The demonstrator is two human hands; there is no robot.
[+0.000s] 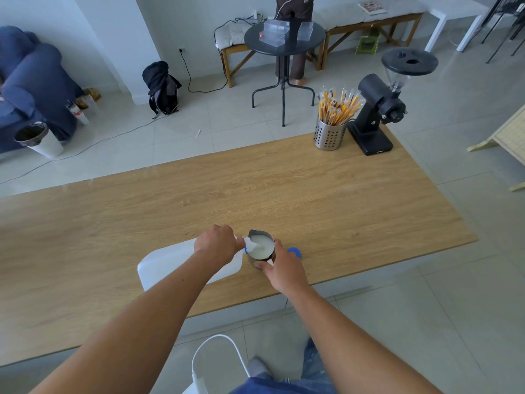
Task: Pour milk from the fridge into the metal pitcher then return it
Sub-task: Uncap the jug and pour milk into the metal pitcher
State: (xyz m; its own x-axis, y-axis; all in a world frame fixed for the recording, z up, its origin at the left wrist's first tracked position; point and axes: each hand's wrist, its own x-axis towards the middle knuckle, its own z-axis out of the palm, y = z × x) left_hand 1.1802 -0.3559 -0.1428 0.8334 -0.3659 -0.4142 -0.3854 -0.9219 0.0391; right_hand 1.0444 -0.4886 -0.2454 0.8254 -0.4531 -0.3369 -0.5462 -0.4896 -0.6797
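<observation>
A white plastic milk jug [170, 263] is tipped to the right over the wooden table [284, 191], with my left hand [218, 245] gripping it near the neck. Milk runs from its blue-ringed spout into the metal pitcher [261, 247], which stands near the table's front edge and holds white milk. My right hand [281, 268] grips the pitcher at its handle side. The jug's blue cap [295, 252] lies on the table just right of the pitcher, partly behind my right hand.
At the table's far right corner stand a perforated metal cup of wrapped straws [331, 129] and a black coffee grinder [380, 109]. Beyond the table are a round black side table [284, 41], a person standing behind it, and a backpack [162, 86].
</observation>
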